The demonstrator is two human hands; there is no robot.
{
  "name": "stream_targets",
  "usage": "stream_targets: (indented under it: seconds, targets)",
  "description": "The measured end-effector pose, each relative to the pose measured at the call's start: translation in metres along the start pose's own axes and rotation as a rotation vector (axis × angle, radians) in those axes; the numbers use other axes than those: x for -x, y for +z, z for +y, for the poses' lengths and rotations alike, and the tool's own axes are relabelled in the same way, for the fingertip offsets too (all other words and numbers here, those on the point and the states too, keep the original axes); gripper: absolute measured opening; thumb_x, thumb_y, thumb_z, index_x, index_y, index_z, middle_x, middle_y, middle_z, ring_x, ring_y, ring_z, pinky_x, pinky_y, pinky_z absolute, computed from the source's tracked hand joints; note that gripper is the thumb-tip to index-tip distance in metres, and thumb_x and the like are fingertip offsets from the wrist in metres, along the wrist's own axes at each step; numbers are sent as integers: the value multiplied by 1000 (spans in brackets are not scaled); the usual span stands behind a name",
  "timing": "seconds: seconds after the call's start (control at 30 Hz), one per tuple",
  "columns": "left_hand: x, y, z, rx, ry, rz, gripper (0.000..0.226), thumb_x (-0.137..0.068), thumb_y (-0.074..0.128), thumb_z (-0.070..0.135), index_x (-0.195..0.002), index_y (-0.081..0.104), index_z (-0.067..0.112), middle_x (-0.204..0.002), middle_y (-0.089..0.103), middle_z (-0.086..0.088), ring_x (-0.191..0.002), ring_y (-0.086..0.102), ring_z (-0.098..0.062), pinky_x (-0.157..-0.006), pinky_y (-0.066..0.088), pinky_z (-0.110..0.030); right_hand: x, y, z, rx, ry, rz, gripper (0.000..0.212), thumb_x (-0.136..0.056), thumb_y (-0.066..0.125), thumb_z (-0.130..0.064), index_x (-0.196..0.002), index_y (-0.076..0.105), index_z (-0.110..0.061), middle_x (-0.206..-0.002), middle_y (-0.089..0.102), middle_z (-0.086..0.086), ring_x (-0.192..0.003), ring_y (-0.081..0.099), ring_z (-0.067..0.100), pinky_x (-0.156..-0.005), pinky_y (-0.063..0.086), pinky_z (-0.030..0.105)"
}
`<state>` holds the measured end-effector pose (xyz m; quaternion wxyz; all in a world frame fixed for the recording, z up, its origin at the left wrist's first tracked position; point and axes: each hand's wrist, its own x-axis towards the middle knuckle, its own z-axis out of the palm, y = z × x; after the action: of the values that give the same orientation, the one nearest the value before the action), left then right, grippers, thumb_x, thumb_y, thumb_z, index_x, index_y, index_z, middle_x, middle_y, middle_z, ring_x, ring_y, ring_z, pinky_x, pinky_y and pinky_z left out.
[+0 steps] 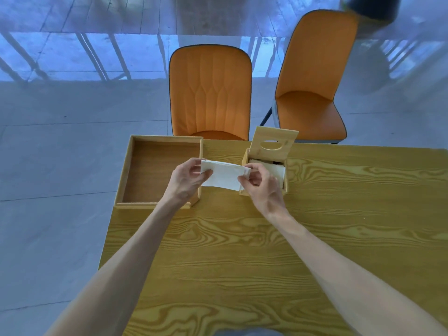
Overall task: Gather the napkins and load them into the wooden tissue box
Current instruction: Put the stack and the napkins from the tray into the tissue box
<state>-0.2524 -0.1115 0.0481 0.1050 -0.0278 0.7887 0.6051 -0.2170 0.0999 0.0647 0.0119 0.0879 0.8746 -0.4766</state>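
A stack of white napkins is held above the table between both hands. My left hand grips its left end and my right hand grips its right end. Just right of the stack stands the wooden tissue box, its lid with an oval slot tipped up and back. More white napkins lie inside the box. My right hand covers the box's front left part.
A shallow wooden tray sits at the table's left far corner, nothing in it. The wood-grain table ends close on the left. Two orange chairs stand beyond the far edge.
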Motion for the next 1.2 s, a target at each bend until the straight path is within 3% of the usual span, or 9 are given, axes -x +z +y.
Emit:
stream_targets:
  seconds: [0.23,0.37,0.53,0.6,0.7,0.87,1.0,1.2]
  targets:
    - [-11,61,29,14,22,-82,24,-95,61,22,-118,68,22,-93,69,9,-85,61,-5,-71,47,-17,-9,-48,23,-75,118,116,9,-92,66,-30,-99,69,-25,-89,73,-8,-87,71,13,-80,59,42]
    - [-18,85,39,-3,-9,-84,31,-98,56,23,-128,64,18,-90,65,10,-79,56,0,-68,45,-13,-16,-61,33,-81,123,103,9,-96,61,-28,-96,69,-24,-82,68,-16,-89,70,19,-77,59,35]
    - [-25,101,43,-70,-75,-106,30,-100,52,21,-125,66,12,-91,64,6,-82,58,-9,-75,46,-25,-26,-64,45,-21,186,92,34,-98,58,-33,-121,66,-9,-107,73,5,-89,63,12,-84,57,36]
    - [-27,105,43,-107,-90,-87,27,-99,54,20,-121,68,15,-93,67,2,-88,60,-14,-76,47,-28,-29,-63,48,2,218,92,38,-98,57,-33,-129,61,-12,-110,72,6,-92,67,18,-81,57,37]
    - [-29,112,44,-163,-131,-15,37,-95,60,23,-132,60,19,-106,67,-3,-98,62,-19,-86,52,-34,-33,-62,52,4,256,96,36,-98,56,-32,-129,59,-13,-109,73,7,-91,70,24,-80,59,43]
    - [-32,124,42,-259,-138,119,34,-90,67,28,-123,63,21,-101,72,2,-90,68,-17,-81,57,-39,-40,-67,58,151,226,132,33,-99,55,-34,-119,67,-10,-106,74,7,-94,69,23,-77,56,34]
    - [-36,131,41,-356,-118,141,31,-91,65,29,-120,67,20,-104,70,-1,-92,66,-20,-80,56,-41,-46,-69,65,211,201,130,31,-99,57,-30,-118,70,-9,-110,72,11,-99,67,25,-86,56,38]
    - [-38,135,34,-425,-115,148,36,-89,65,29,-125,62,25,-111,63,-2,-92,62,-17,-78,54,-37,-52,-67,73,250,185,138,27,-97,62,-30,-116,71,-13,-111,69,12,-97,66,25,-81,55,34]
